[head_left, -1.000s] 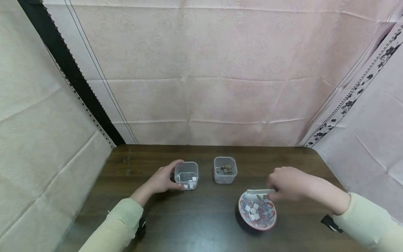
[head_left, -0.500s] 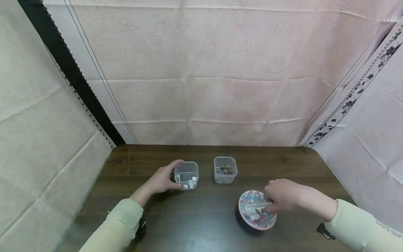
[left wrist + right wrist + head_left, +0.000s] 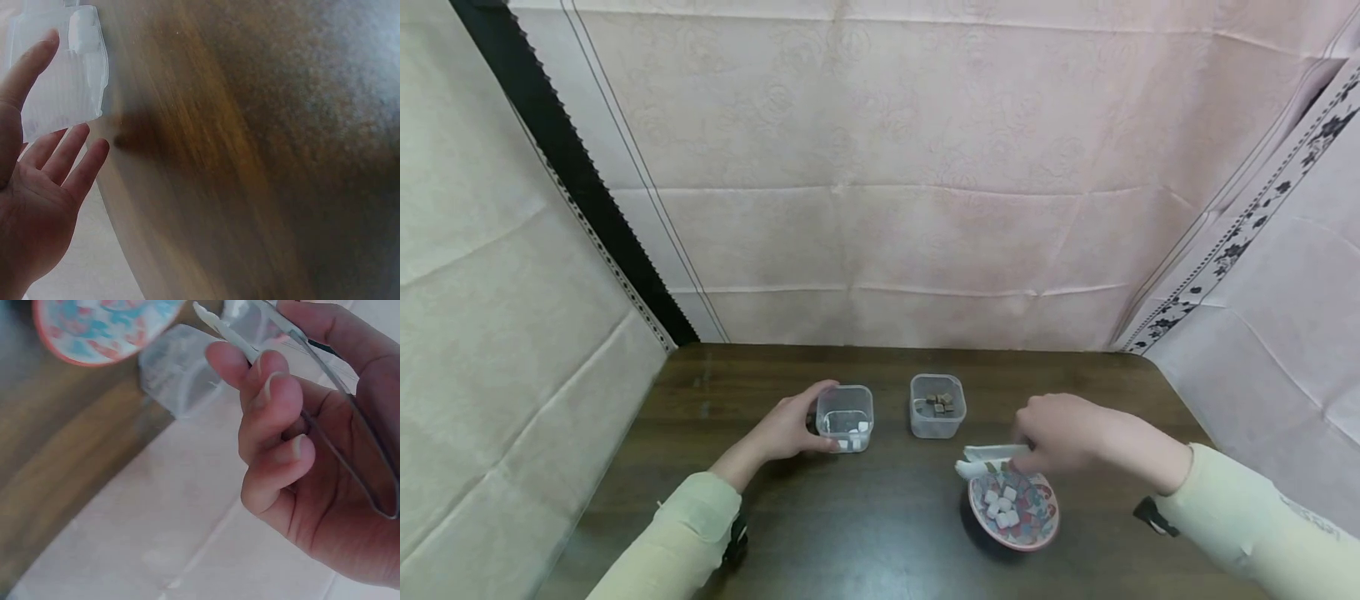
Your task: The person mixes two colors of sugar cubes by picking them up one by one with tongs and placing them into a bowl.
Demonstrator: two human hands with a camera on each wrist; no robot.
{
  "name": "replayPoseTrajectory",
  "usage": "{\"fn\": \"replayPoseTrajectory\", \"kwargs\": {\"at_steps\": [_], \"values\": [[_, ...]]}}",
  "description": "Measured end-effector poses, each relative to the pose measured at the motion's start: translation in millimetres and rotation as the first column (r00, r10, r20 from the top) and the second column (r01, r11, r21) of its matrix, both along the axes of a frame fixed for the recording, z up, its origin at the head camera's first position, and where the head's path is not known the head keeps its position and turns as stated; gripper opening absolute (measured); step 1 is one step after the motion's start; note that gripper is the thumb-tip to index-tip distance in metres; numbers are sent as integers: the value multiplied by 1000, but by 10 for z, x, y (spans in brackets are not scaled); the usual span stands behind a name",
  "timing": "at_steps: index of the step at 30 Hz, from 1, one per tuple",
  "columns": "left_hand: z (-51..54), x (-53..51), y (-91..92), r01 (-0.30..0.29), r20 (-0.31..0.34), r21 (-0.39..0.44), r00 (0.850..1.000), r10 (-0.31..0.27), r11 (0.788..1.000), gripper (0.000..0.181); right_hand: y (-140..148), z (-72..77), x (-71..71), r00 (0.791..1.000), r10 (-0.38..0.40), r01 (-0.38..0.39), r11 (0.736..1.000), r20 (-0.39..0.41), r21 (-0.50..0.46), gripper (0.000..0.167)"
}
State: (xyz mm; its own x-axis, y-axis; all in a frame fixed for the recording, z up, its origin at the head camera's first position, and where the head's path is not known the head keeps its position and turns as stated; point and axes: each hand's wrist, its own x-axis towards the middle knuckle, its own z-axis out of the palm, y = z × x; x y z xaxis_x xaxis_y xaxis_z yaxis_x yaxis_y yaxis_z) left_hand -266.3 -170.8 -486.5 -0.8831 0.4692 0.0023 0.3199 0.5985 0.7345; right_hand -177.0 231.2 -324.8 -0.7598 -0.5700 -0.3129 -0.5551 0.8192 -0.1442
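My left hand [image 3: 790,423] holds a clear plastic container [image 3: 844,398] by its left side, thumb in front and fingers behind. A few small white cubes lie in its near end. In the left wrist view the thumb [image 3: 34,65] rests against the container's wall. My right hand [image 3: 1063,433] grips a pair of tongs [image 3: 996,452] with pale tips. Those tips stand apart over the far rim of a patterned bowl [image 3: 1039,510], with nothing visible between them. Several white cubes [image 3: 1002,507] sit in the bowl. In the right wrist view, curled fingers [image 3: 275,409] wrap the tongs' metal arms.
A second clear container [image 3: 931,427] with several small brownish cubes stands between the held container and the bowl, farther back. Everything stands on a dark wooden table [image 3: 880,517]. Pale cloth [image 3: 880,233] hangs behind the table and along both sides.
The tongs dipped into the bowl among the white cubes, then rose and moved left to the far rim, their tips spreading. My left hand and its container have stayed put.
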Motion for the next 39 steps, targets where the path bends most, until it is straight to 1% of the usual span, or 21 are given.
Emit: {"fn": "replayPoseTrajectory", "kwargs": {"at_steps": [2, 6, 9, 13, 18, 26, 32, 34, 37, 39], "values": [[1, -6, -5, -3, 1, 0, 1000, 3, 1000, 97, -96, 63, -71, 1000, 13, -13, 1000, -17, -12, 37], [-7, -11, -3, -11, 1, 4, 1000, 11, 1000, 97, -296, 143, -213, 996, 68, -70, 997, -53, -34, 36], [-15, -4, 0, -20, 0, 8, 1000, 20, 1000, 98, -454, 159, -296, 990, 117, -120, 992, -74, -37, 33], [-21, -2, 22, -21, 17, 32, 1000, 21, 999, 100, -636, 159, -369, 985, 155, -158, 987, -73, -30, 33], [-46, -5, 35, -32, 21, 60, 999, 31, 998, 104, -781, 167, -419, 981, 171, -174, 985, -90, -21, 34], [-60, -7, 38, -60, 30, 82, 998, 58, 995, 111, -886, 169, -483, 982, 165, -167, 986, -97, -11, 38], [-55, 7, 44, -52, 35, 102, 998, 48, 993, 103, -950, 153, -539, 986, 139, -138, 990, -90, 9, 36], [-54, 9, 49, -46, 33, 110, 999, 43, 993, 99, -974, 157, -558, 989, 121, -121, 993, -80, 11, 33], [-54, 6, 59, -47, 31, 118, 999, 43, 992, 97, -1019, 159, -601, 985, 142, -141, 990, -95, 19, 32], [-52, 1, 66, -50, 33, 122, 998, 46, 991, 96, -1056, 164, -636, 983, 157, -155, 988, -97, 29, 35]]}}
